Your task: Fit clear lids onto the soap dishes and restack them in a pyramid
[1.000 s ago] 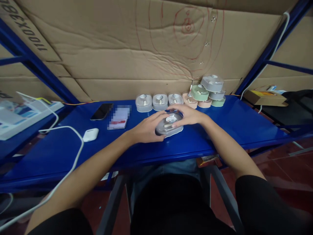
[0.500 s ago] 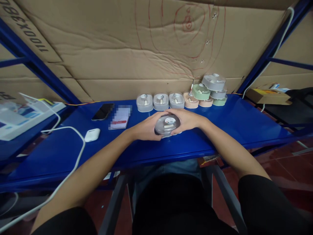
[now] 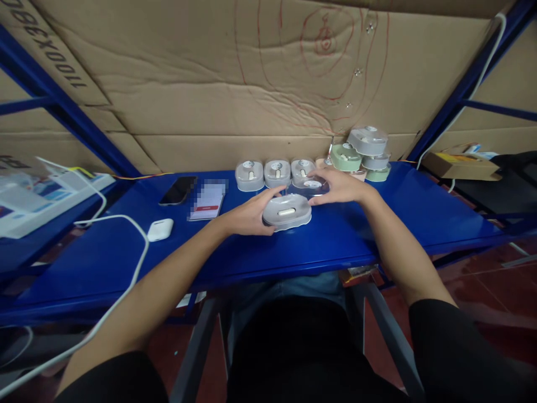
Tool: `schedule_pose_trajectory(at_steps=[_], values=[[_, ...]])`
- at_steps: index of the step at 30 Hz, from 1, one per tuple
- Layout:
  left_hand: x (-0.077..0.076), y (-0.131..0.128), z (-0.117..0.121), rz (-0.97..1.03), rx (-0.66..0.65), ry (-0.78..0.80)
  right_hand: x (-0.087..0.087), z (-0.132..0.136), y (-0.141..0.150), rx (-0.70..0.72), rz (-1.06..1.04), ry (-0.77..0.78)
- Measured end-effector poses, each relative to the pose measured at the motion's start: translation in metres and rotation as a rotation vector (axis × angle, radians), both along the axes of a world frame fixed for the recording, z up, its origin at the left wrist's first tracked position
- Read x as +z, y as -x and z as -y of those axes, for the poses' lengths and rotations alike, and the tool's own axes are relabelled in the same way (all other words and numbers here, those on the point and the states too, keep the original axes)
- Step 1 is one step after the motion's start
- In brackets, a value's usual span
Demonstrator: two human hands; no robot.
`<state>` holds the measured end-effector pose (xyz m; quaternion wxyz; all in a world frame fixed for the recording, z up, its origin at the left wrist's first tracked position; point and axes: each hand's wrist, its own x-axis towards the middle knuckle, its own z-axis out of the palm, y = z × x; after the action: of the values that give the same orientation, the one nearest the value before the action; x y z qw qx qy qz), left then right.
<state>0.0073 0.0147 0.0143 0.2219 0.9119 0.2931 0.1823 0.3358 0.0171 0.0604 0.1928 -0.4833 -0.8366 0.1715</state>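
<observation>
My left hand grips the left side of a grey plastic box, with a small whitish stick-shaped piece lying in its top. In my right hand is a clear lid with a round white label, held tilted just above and right of the box, apart from it. Behind stand three lidded grey boxes in a row. To their right is a pile of similar boxes, with a green box and a grey box on top; my right hand partly hides the peach ones.
On the blue table at left lie a white earbud case, a lit phone and a dark phone. A white cable crosses the left side. Cardboard walls the back; a small carton sits at far right.
The clear lid has come off the grey box. My right hand has carried it up and to the right, while my left hand stays on the box.
</observation>
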Motion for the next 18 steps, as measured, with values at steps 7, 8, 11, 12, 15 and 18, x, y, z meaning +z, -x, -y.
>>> schedule_pose_trajectory(at_steps=[7,8,11,12,15,18], values=[[-0.006,-0.003,0.000,-0.045,-0.021,-0.030,0.007,-0.010,-0.024,-0.106,0.017,0.056],[-0.008,-0.004,-0.001,-0.043,-0.013,-0.030,0.006,-0.011,-0.023,-0.110,0.019,0.060],[-0.013,-0.006,-0.001,-0.029,-0.007,-0.038,0.003,-0.012,-0.021,-0.099,0.023,0.070],[-0.013,-0.006,-0.001,-0.024,-0.009,-0.039,0.002,-0.012,-0.020,-0.092,0.023,0.068],[-0.014,-0.007,-0.001,-0.010,-0.004,-0.041,0.001,-0.012,-0.018,-0.074,0.020,0.055],[-0.014,-0.007,-0.001,0.003,0.005,-0.052,0.001,-0.012,-0.018,-0.072,0.009,0.047]])
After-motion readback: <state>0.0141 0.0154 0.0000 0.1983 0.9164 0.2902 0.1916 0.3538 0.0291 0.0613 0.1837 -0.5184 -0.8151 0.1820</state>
